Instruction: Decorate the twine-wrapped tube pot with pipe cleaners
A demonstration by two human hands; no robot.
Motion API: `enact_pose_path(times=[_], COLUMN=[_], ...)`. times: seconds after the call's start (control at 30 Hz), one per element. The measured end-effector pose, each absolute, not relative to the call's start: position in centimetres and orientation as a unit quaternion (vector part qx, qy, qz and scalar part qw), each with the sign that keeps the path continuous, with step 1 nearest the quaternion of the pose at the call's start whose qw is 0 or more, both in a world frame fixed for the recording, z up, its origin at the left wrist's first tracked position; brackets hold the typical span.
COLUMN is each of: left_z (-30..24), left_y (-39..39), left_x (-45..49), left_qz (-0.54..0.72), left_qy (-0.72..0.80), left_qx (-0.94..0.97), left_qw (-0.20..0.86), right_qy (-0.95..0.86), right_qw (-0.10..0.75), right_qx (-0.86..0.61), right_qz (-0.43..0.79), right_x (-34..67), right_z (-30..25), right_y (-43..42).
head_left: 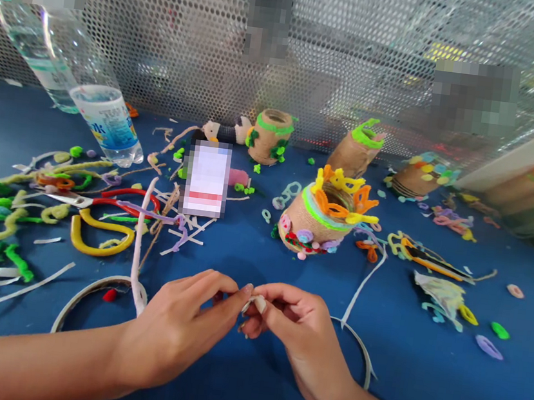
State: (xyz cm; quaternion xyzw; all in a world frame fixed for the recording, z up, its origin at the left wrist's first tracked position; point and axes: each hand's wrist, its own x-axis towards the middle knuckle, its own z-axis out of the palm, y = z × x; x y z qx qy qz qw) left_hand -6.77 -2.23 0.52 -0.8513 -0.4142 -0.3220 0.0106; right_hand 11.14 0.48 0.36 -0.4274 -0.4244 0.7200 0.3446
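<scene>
My left hand [178, 325] and my right hand [302, 334] meet at the fingertips above the front of the table. Both are closed in a pinch around a small whitish piece [248, 303], mostly hidden by the fingers, so its kind is unclear. Just beyond my hands stands a twine-wrapped jar [310, 225] with yellow and orange pipe-cleaner loops at its rim and pompoms on its side. A pale pink pipe cleaner [138, 249] runs down behind my left hand. Flat rings of white tape [85, 288] lie partly hidden beneath my wrists.
Red-handled scissors [96, 202], a yellow-handled pair [100, 244] and pipe-cleaner scraps lie left. A plastic bottle [106, 122] and a phone [207, 180] stand farther back. More decorated jars [269, 138] line a perforated metal screen [193, 42]. Bent pipe-cleaner pieces [440, 299] lie right.
</scene>
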Motion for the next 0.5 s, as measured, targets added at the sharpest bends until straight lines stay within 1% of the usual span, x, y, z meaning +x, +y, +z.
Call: enact_pose_path(times=[0.1, 0.27, 0.5], left_z=[0.59, 0.69, 0.19], left_y=[-2.28, -2.3, -2.19], left_x=[-6.89, -6.97, -6.8], left_qz=[-0.328, -0.331, -0.341], left_qy=[-0.415, -0.411, -0.406], left_qx=[-0.849, -0.849, -0.848], left_qw=[0.0, -0.006, 0.018], right_qy=[-0.406, -0.384, -0.43], right_qw=[0.351, 0.334, 0.333], right_qx=[-0.431, -0.418, -0.426], right_qz=[0.726, 0.753, 0.723], right_x=[11.0, 10.95, 11.16], right_z=[0.3, 0.37, 0.45], right_y=[0.58, 0.76, 0.64])
